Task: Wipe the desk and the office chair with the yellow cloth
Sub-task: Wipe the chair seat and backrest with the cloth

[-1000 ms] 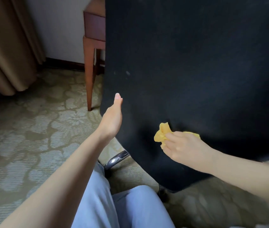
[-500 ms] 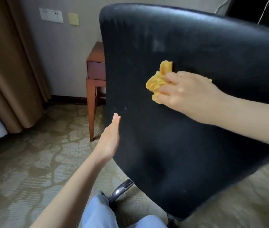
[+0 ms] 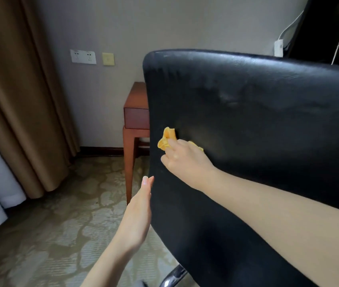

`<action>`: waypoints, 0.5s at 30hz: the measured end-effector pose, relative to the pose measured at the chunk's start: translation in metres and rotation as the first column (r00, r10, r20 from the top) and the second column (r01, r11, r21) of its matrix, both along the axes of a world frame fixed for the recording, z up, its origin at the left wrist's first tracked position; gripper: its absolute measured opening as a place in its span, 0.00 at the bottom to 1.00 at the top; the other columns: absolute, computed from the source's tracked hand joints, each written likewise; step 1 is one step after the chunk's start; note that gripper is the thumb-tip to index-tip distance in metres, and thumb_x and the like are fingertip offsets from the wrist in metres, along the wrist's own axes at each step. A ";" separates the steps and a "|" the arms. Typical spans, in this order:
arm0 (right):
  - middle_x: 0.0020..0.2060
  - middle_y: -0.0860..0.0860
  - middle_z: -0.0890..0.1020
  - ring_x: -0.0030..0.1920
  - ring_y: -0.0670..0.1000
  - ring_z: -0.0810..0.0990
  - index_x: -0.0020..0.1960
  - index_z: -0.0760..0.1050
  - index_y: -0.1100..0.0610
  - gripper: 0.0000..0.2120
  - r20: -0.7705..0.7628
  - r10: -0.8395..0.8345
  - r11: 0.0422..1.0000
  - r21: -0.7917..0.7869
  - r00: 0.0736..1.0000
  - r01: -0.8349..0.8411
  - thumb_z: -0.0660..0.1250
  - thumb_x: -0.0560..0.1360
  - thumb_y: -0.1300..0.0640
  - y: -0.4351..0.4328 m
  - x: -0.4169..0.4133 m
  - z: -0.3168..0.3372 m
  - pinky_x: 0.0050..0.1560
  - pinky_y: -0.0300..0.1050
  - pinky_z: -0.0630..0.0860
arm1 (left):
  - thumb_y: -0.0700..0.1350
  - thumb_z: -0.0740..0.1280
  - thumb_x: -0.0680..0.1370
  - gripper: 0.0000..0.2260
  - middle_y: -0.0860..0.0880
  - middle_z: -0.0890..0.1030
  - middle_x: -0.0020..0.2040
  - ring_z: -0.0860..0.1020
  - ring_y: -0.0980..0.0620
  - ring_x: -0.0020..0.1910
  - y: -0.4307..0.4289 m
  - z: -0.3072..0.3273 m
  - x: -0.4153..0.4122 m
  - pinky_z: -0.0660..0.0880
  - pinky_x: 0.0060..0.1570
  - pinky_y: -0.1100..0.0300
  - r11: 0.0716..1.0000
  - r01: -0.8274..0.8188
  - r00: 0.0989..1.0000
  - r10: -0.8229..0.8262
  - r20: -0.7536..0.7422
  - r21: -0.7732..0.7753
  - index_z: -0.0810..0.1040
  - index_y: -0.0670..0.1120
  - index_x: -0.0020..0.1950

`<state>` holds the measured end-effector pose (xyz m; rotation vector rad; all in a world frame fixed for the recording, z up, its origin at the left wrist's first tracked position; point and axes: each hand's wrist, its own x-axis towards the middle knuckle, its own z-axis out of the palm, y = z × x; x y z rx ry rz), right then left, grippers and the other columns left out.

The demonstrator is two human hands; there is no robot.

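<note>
The office chair (image 3: 257,141), filling the view from 12 to 5 o'clock, is looking heavy but free to swivel, so the left hand (image 3: 138,216), flat with fingers together, is bracing its edge at 7 o'clock. The yellow cloth (image 3: 167,138), near centre, is looking soft and light; the right hand (image 3: 185,160) is pinching it closed against the backrest. I am seeing no readable writing.

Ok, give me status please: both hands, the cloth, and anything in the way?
Right hand shut on yellow cloth, pressed to chair back. Left hand open, flat against chair edge. Nothing in the way.
</note>
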<state>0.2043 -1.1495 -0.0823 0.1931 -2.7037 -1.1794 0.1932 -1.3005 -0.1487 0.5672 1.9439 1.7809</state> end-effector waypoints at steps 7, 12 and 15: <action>0.54 0.51 0.80 0.57 0.51 0.75 0.47 0.78 0.52 0.07 0.266 -0.069 0.998 0.023 0.962 0.065 0.69 0.72 0.62 0.012 0.057 -0.081 0.38 0.43 0.68 | 0.65 0.43 0.74 0.32 0.57 0.62 0.75 0.63 0.56 0.73 -0.003 0.005 0.014 0.55 0.62 0.62 0.999 0.021 1.000 -0.021 0.005 -0.032 0.60 0.55 0.76; 0.61 0.59 0.77 0.70 0.62 0.64 0.54 0.76 0.59 0.12 0.431 -0.029 0.981 0.185 0.902 -0.057 0.68 0.71 0.66 0.031 0.133 -0.105 0.51 0.45 0.75 | 0.60 0.44 0.81 0.25 0.57 0.62 0.75 0.63 0.54 0.73 0.002 0.017 0.043 0.55 0.60 0.62 0.994 0.068 0.998 -0.067 0.020 -0.088 0.60 0.55 0.76; 0.62 0.59 0.75 0.67 0.60 0.66 0.51 0.79 0.59 0.09 0.519 -0.010 0.994 0.100 0.855 -0.049 0.69 0.72 0.66 0.040 0.177 -0.099 0.50 0.48 0.76 | 0.60 0.46 0.81 0.25 0.58 0.63 0.74 0.64 0.55 0.72 0.000 0.020 0.066 0.56 0.62 0.64 0.982 0.135 0.990 -0.138 -0.016 -0.128 0.61 0.54 0.76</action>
